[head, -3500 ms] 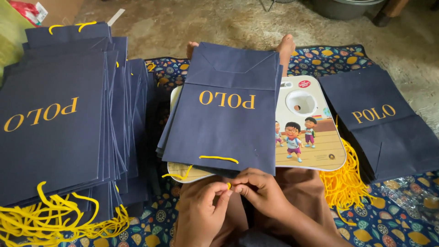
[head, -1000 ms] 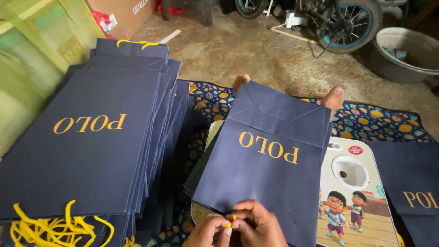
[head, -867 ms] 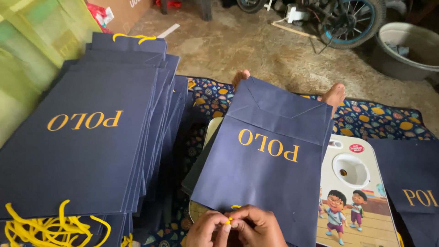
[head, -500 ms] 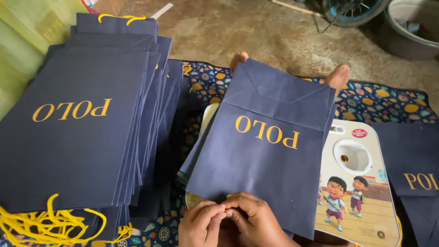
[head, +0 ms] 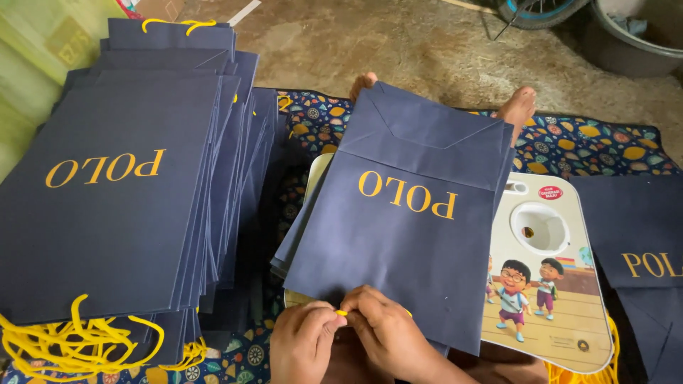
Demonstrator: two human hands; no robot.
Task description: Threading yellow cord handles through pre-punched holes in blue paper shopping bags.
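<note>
— What do I have at the bottom of the frame?

— Both hands together at the near edge of the navy bag [head: 405,242]. My left hand [head: 302,341] and right hand [head: 388,334] are pressed fingertip to fingertip, pinching a short bit of yellow cord [head: 342,312] between them. The bag lies flat at centre frame, on a lap tray [head: 562,299] with a cartoon print, its far end toward my feet.

— What worries you?

— I judge the cord end is the weak point. So little of it shows that a slip of either pinch would likely let it slide back into the bag's edge. I can't see the hole itself; my fingers cover it.

— Anything else?

— The bag rests on a few others, and they overhang the tray's left edge. A hard tug toward me could drag the whole lot off the tray onto the mat [head: 569,142]. The paper at the hole might also tear if I pull at an angle.

— And the big stack [head: 121,199] at left?

— Well apart from my hands. Its loose yellow handles [head: 78,345] sprawl at lower left, and my left elbow could snag them.
</note>
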